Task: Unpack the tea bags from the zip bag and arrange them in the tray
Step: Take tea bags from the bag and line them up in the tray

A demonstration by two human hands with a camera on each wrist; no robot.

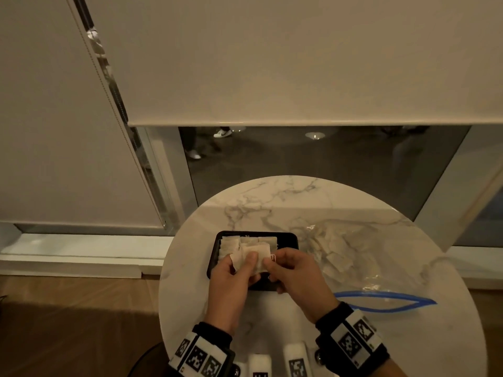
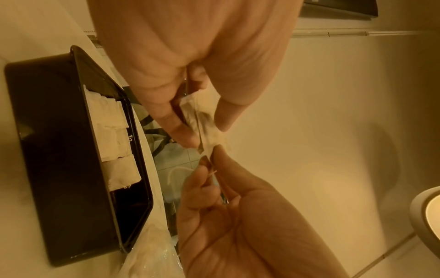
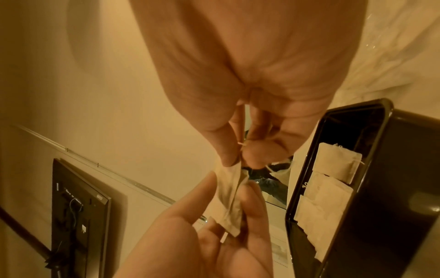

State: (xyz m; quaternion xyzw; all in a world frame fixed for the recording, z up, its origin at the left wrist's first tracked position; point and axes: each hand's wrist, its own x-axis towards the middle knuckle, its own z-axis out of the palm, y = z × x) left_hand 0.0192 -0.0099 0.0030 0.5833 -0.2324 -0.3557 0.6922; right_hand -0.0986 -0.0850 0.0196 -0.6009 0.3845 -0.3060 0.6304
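Writing is scarce: only black-and-white square-code markers show on the wrist bands (image 1: pixel 202 355) and on the white blocks (image 1: pixel 295 360) at the table's near edge, and a small pale mark on the black tray's (image 1: pixel 288 236) far rim is too small to read; the left hand (image 1: pixel 231 281) and the right hand (image 1: pixel 296 278) meet just above the tray, palms turned inward, both holding one pale tea bag (image 1: pixel 251 258); the left thumb and fingers pinch its body, while the right thumb and forefinger pinch its edge by the string; the remaining right fingers curl loosely; several tea bags (image 1: pixel 245 244) lie side by side in the tray's far part; the clear zip bag (image 1: pixel 351 257) with a blue seal lies on the round marble table (image 1: pixel 299 197), just right of the tray, with more tea bags inside.
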